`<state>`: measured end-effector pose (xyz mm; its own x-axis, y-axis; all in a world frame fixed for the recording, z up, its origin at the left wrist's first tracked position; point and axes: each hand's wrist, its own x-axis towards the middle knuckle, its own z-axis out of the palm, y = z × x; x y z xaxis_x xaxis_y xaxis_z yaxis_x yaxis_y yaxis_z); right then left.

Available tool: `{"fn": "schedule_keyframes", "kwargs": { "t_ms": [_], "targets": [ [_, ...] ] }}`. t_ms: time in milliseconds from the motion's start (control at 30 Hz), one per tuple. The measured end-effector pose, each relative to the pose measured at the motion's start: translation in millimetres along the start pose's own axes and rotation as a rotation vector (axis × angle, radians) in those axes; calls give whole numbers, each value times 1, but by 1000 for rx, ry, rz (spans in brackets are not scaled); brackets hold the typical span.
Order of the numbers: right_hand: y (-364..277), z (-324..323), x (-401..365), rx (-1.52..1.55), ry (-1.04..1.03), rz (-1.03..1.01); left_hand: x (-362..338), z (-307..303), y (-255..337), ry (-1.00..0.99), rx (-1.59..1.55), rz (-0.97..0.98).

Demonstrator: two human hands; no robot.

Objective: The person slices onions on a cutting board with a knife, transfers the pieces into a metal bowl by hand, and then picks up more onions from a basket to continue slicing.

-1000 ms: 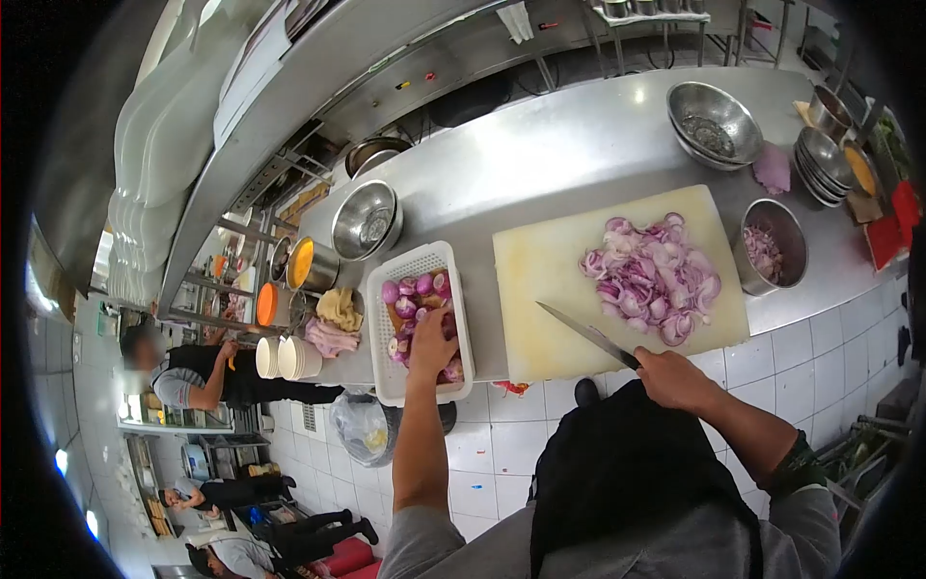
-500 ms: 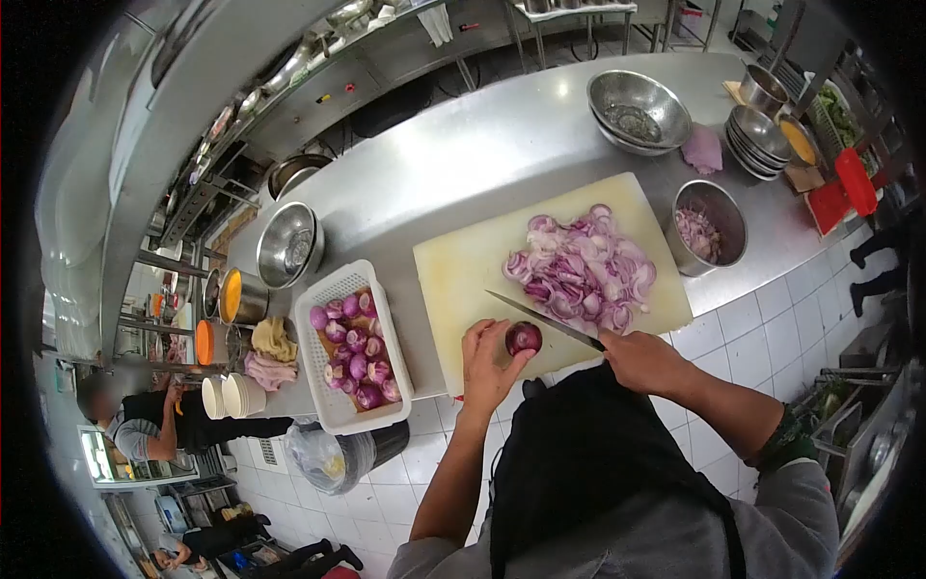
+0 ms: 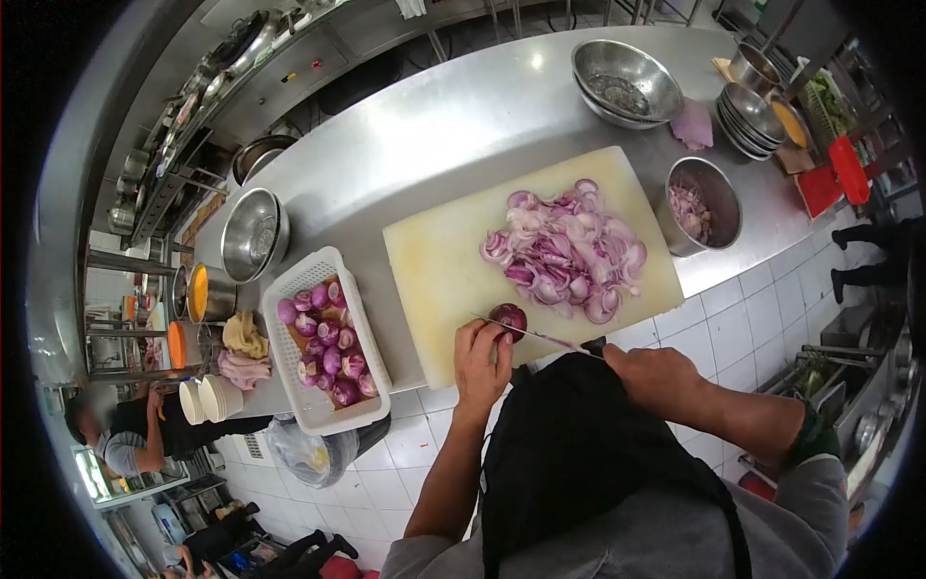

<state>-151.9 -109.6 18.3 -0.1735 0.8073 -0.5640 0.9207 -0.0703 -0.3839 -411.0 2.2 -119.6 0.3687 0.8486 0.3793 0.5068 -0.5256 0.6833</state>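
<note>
My left hand [image 3: 482, 365] grips a red onion [image 3: 508, 319] near the front edge of the yellowed cutting board [image 3: 424, 261], fingers curled against its left side. In my right hand [image 3: 656, 376] is a kitchen knife [image 3: 558, 341], its dark handle closed in the fist. The blade points left and crosses the onion close to my left fingertips. Beyond the knife, a broad heap of sliced red onion [image 3: 569, 251] covers the right half of the board.
Left of the board stands a white plastic basket [image 3: 384, 362] of peeled onions. A steel pot [image 3: 728, 236] with chopped onion sits to the right. Metal bowls [image 3: 256, 234] rest farther left, others [image 3: 627, 82] at the back. A person [image 3: 145, 429] stands at far left.
The knife has swung from beside the onion to across it, its tip now by my left fingers. My left hand has closed in on the onion. The camera view has shifted slightly.
</note>
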Motion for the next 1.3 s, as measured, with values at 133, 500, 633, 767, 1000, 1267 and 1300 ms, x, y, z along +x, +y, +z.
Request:
{"fn": "schedule_keyframes", "kwargs": {
  "t_ms": [133, 500, 633, 767, 1000, 1267, 1300],
  "targets": [
    [-1, 20, 23, 21, 53, -26, 0, 0, -4, 20, -40, -37],
    [27, 29, 98, 228, 157, -117, 55, -10, 14, -293, 104, 72],
    [19, 14, 72, 177, 108, -13, 41, -18, 4, -327, 7, 35],
    [11, 7, 38, 138, 24, 0, 29, -22, 10, -324, -43, 3],
    [10, 34, 24, 124, 44, -30, 12, -12, 10, -211, -72, -82],
    [11, 37, 53, 164, 107, -110, 13, -23, 4, -315, -107, -29],
    [11, 31, 40, 153, 83, -98, 10, -23, 4, -309, -101, -39]
  ]
}}
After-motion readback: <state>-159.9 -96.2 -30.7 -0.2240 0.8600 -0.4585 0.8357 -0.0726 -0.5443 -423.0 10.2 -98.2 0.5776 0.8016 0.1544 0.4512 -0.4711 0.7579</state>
